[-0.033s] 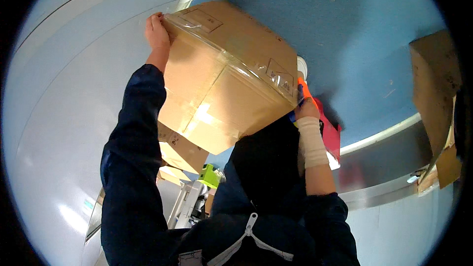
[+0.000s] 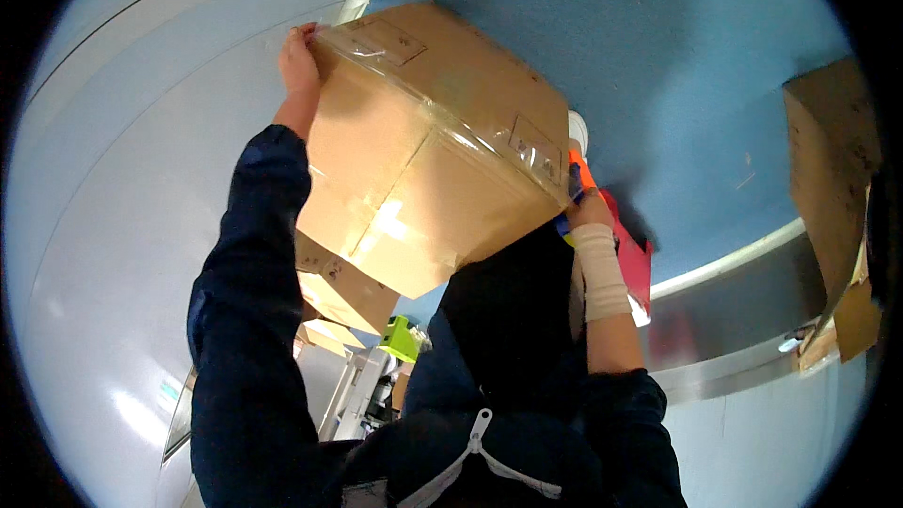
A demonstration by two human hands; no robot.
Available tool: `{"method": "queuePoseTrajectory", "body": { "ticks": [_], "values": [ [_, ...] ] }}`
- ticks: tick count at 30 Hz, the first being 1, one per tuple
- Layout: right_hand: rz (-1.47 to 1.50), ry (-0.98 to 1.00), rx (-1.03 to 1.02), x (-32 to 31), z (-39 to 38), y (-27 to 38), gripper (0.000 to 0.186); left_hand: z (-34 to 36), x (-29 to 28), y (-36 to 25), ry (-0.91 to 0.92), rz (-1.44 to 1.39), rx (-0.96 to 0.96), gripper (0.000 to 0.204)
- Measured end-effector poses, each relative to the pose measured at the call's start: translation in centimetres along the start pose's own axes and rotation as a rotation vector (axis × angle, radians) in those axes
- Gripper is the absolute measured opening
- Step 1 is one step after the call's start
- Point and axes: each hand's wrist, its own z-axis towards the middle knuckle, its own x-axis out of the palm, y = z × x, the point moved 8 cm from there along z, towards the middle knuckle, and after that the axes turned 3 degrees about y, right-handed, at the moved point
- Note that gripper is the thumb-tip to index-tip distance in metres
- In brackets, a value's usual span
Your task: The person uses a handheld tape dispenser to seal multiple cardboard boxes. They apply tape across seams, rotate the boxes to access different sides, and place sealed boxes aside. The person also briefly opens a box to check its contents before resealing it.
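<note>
A large cardboard box (image 2: 376,150) stands tilted in front of me, with clear tape (image 2: 461,132) running along its upper edge. The fingers of my left hand (image 2: 300,63) are bent round the box's far left corner; their tips are partly hidden. At the right corner, my right hand (image 2: 591,211), with a beige wrap at the wrist, grips what looks like an orange and blue tape dispenser (image 2: 578,169). The dispenser is close against the box, and its lower part is hidden by my hand.
Under the box on the left lies another open carton (image 2: 350,293), near a bright green object (image 2: 400,339). A red object (image 2: 628,249) is just right of my right wrist. More cardboard (image 2: 828,150) stands at the far right. A pale wall (image 2: 122,226) rises on the left.
My left forearm has shifted slightly to the left, and my right hand slightly right and down. The box has barely moved, and both grips look the same.
</note>
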Motion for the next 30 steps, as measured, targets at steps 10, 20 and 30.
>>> {"method": "queuePoseTrajectory", "body": {
  "ticks": [10,20,30],
  "values": [
    [0.075,0.007,-0.639,-12.1,-15.1,15.3,0.034,1.6,5.6,1.4,0.914,-0.299,-0.673,0.058],
    [0.344,0.071,-0.761,-9.0,-14.9,16.2,0.050,6.7,4.9,3.2,0.769,-0.238,-0.367,0.047],
    [0.695,-0.012,-0.513,-3.7,-3.5,6.3,0.043,1.1,2.2,-1.8,0.817,-0.078,-0.222,0.035]
  ]
}}
